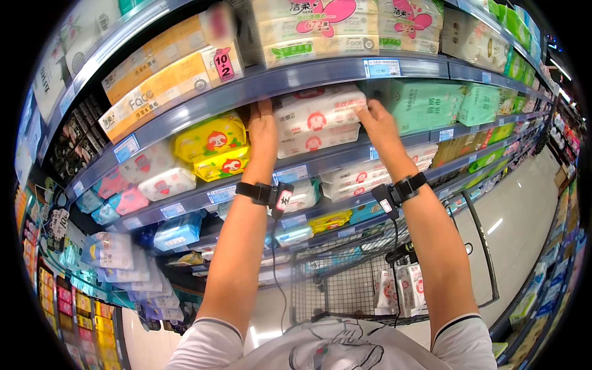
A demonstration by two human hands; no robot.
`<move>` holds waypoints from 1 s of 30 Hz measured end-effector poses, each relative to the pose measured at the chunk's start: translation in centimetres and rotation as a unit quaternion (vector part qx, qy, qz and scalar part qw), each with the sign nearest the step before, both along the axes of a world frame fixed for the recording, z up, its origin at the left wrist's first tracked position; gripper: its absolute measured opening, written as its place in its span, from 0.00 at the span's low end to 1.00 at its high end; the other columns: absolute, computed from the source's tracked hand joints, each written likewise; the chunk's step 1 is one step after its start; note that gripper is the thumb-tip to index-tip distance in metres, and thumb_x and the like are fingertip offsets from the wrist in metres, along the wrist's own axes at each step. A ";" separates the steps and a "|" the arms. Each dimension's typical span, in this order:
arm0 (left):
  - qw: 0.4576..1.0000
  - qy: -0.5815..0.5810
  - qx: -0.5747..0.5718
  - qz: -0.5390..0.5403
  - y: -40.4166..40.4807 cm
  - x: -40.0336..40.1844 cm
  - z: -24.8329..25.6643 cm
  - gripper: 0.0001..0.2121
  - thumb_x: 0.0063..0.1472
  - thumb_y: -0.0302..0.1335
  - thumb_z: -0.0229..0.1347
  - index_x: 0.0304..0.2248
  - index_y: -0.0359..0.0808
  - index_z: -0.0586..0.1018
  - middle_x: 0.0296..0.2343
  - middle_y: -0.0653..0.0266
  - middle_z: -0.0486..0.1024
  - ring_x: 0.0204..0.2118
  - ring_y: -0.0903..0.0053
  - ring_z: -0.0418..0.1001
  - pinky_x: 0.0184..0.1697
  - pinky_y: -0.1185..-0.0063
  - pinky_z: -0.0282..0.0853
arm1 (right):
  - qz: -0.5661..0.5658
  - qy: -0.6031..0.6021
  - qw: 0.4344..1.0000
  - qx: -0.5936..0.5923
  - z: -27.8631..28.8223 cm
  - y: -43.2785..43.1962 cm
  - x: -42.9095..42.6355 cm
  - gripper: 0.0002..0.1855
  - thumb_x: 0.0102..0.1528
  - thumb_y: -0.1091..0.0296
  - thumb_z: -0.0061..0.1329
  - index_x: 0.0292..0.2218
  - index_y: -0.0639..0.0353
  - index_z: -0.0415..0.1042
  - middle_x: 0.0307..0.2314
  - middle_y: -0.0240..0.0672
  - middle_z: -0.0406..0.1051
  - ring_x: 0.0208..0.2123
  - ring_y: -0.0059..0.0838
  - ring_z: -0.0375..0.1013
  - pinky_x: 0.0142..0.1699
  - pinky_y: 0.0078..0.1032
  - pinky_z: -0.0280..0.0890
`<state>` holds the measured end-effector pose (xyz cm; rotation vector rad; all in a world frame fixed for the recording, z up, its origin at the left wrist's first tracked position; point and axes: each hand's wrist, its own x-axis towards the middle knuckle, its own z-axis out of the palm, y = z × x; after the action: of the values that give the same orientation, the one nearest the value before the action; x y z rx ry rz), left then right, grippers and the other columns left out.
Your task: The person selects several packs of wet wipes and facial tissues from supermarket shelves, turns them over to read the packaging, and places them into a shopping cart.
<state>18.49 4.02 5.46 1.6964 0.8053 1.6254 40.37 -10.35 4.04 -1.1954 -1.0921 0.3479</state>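
Observation:
A white soft pack with a red cartoon face (319,111) lies on top of another white pack (319,142) on the middle shelf. My left hand (263,127) is against its left end, with the fingers reaching up under the shelf above. At the opposite end, my right hand (380,125) grips the upper pack's corner, so the pack is held between both hands. Yellow packs with a sloth picture (210,138) sit just left of my left hand. Right of my right hand stands a green paper-towel pack (425,104).
The blue shelf edge (300,74) runs close above my hands. A wire shopping cart (333,286) stands below, with white packs (400,289) in it. Hanging bags (111,252) stick out at the lower left. Thin cables (276,259) run down from both wrist straps.

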 end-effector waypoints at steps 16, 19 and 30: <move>0.977 0.164 0.121 0.062 -4.0 -0.9 -1.4 0.37 0.60 0.31 0.60 0.62 0.23 0.56 0.56 0.38 0.64 0.58 0.59 0.66 0.60 0.70 0.61 | -0.010 -0.018 1.000 0.005 -2.4 1.1 0.6 0.23 0.61 0.62 0.49 0.52 0.69 0.68 0.44 0.45 0.74 0.46 0.30 0.73 0.52 0.26 0.66; 0.958 0.169 0.208 0.098 -8.4 -1.4 -2.1 0.36 0.60 0.27 0.59 0.63 0.26 0.55 0.59 0.39 0.59 0.62 0.52 0.59 0.64 0.65 0.56 | -0.046 -0.008 0.999 0.024 -1.4 -3.4 0.0 0.26 0.62 0.63 0.48 0.56 0.70 0.64 0.49 0.46 0.71 0.52 0.31 0.71 0.55 0.25 0.64; 0.920 0.262 -0.199 -0.215 -20.7 -9.1 -21.5 0.21 0.66 0.28 0.54 0.56 0.28 0.67 0.52 0.48 0.70 0.53 0.65 0.71 0.57 0.72 0.65 | -0.147 0.281 0.940 -0.124 -16.9 -26.9 2.2 0.23 0.63 0.60 0.47 0.54 0.68 0.65 0.40 0.42 0.73 0.39 0.31 0.76 0.41 0.25 0.72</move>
<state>9.37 -16.72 -16.03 1.8507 0.8577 0.6588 42.58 -37.30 -12.86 -1.3467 -0.3723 0.5625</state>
